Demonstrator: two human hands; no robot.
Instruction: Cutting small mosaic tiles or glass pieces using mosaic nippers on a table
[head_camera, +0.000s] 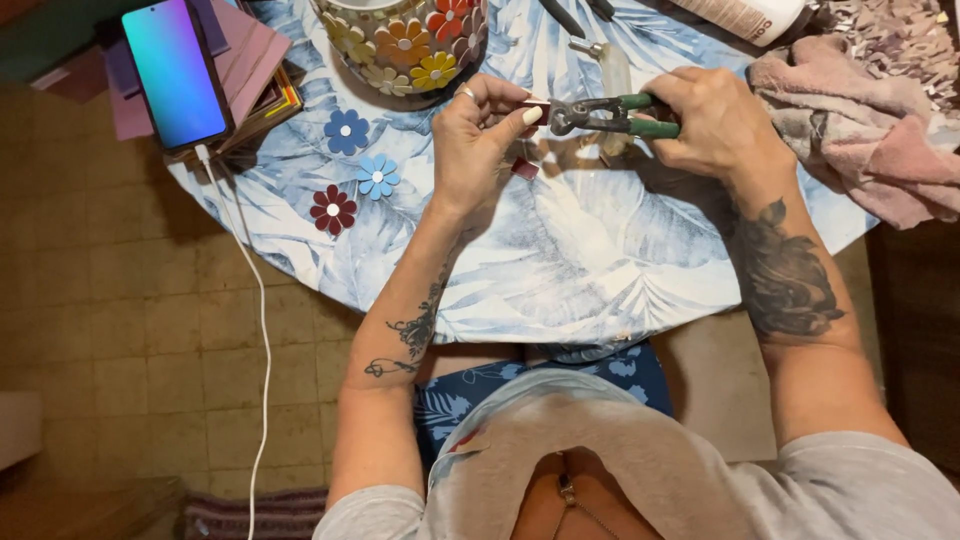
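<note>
While the right hand (715, 120) squeezes the green-handled nippers (600, 115) above the round table (560, 270), the left hand (480, 135) pinches a small dark red tile piece (532, 103) between their blades; a steady, shallow bite probably snaps cleanest

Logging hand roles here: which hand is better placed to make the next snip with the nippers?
Right. The right hand already wraps the green handles of the nippers, so its grip can likely squeeze straight away. The left hand pinches the small dark red piece at the jaws, steadying it.
</note>
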